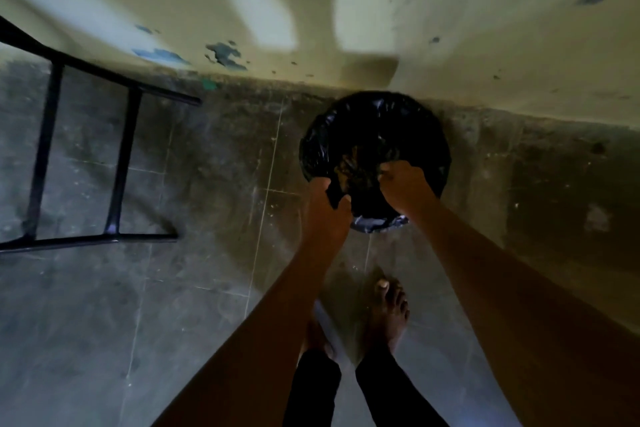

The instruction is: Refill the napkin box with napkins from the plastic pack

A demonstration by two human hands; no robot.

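1. We judged the main risk to be the thin black liner (372,125) tearing or slipping off the rim of the bin (375,227), because both hands were pulling on its near edge at once and the film looked stretched there.
2. A second risk, as we saw it, was the bin tipping toward our feet, since it stood on the bare floor (194,184) against the wall (485,28) with nothing bracing it on the near side.
3. We also risked losing time on the task itself: neither the napkin box nor the plastic pack was in view, so we could not tell where they were, nor whether anything from the pack had gone into the bin.
4. The left hand (327,206) had its fingers (341,204) curled tight, clamped on a fold of the liner at the near-left rim.
5. The right hand (403,184) had its fingers (388,172) bunched together on the liner just beyond the left hand; motion blur kept us from seeing whether anything else was pinched there.
6. Some brownish matter (348,163) lay inside the bin, just beyond and between the two sets of fingers; we could not identify it.
7. A black metal frame (121,163) stood well to the left of the fingers, clear of the bin.
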